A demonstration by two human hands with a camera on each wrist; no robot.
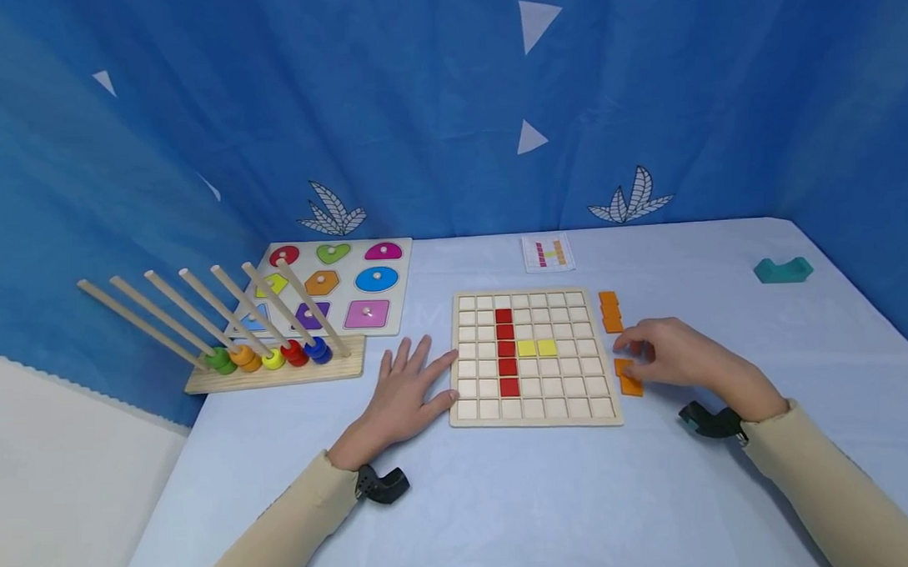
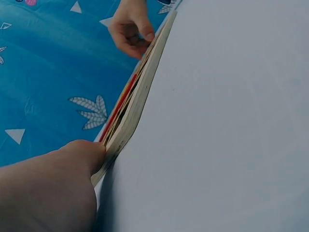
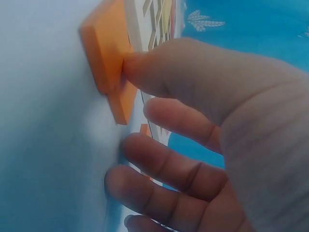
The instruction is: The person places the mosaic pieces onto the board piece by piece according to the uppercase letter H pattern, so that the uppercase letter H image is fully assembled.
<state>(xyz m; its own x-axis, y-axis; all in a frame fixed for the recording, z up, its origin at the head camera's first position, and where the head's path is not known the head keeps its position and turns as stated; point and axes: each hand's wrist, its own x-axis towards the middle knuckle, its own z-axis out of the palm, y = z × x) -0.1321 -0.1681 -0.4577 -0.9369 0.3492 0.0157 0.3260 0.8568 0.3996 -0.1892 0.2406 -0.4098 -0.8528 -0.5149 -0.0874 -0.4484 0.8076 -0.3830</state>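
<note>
A wooden grid board [image 1: 533, 409] lies flat on the table. It holds a column of several red tiles [image 1: 506, 348] and two yellow tiles [image 1: 536, 348] side by side. My left hand [image 1: 405, 398] rests with fingers spread at the board's left edge, thumb and index finger touching it. Right of the board, my right hand [image 1: 670, 353] is over the near orange tiles [image 1: 631, 386]. In the right wrist view its thumb [image 3: 145, 70] touches an orange tile [image 3: 104, 43], while the other fingers are loosely bent and apart from it. More orange tiles [image 1: 610, 311] lie farther back.
Behind the board lies a small pattern card [image 1: 548, 253]. At left stand a peg rack [image 1: 337, 369] with coloured rings and a shape puzzle board [image 1: 348, 270]. A teal curved block [image 1: 784, 270] sits far right. A blue curtain [image 1: 448, 108] hangs behind the table.
</note>
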